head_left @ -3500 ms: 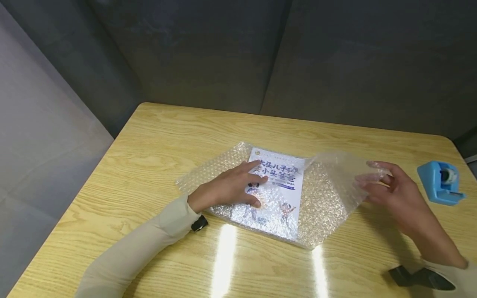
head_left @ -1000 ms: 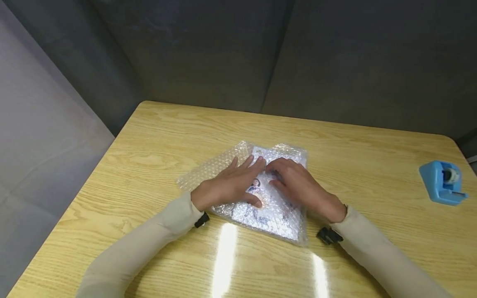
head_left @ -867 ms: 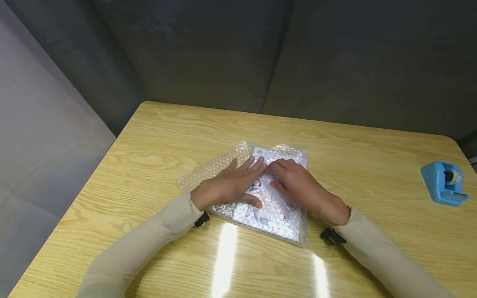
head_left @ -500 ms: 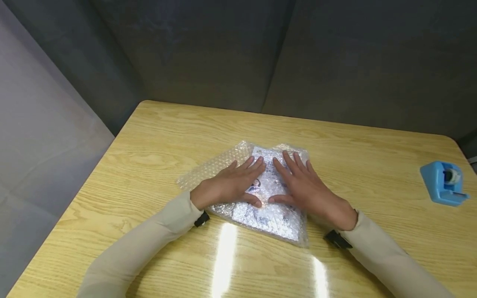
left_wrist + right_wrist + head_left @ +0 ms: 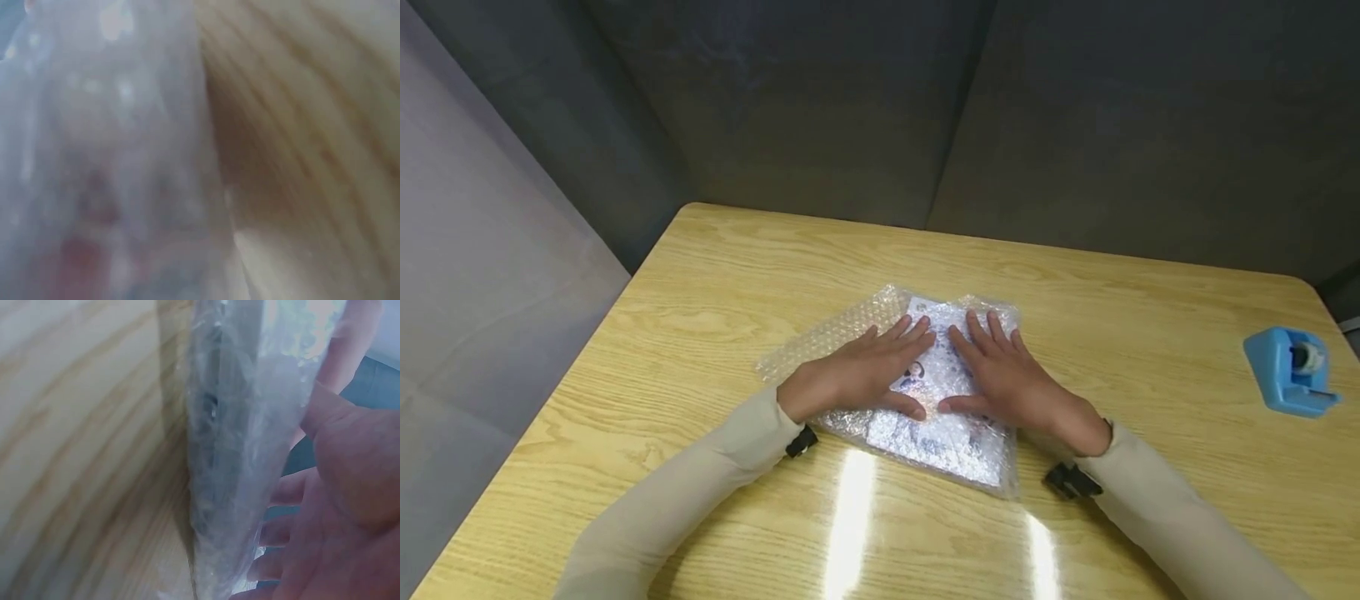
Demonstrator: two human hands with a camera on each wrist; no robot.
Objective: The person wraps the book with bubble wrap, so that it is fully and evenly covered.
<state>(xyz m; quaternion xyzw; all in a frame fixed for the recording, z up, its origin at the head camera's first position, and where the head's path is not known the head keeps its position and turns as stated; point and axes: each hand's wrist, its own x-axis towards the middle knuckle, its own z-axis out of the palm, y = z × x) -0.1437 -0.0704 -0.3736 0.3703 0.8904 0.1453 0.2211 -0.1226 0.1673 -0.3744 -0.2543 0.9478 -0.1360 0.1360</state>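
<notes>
A book [image 5: 917, 433] with a printed pale cover lies flat on the table under folded bubble wrap [image 5: 842, 333]. One flap of the wrap sticks out past the book at the upper left. My left hand [image 5: 868, 367] rests on the wrapped book's left half, its fingers spread and straight. On the right half lies my right hand [image 5: 1007, 379], fingers also spread, the two thumbs pointing at each other. The right wrist view shows the right hand [image 5: 350, 481] against the wrap's edge [image 5: 231, 437]. In the left wrist view the wrap [image 5: 106, 137] is close and blurred.
A blue tape dispenser [image 5: 1285, 375] with a roll in it stands at the table's right side. The wood-grain table [image 5: 760, 258] extends around the parcel. Dark grey panels [image 5: 820, 108] rise behind its far edge.
My right hand has brought the right-hand flap of bubble wrap over the book, then changed from bent fingers to lying flat on it. My left hand has stayed almost in place.
</notes>
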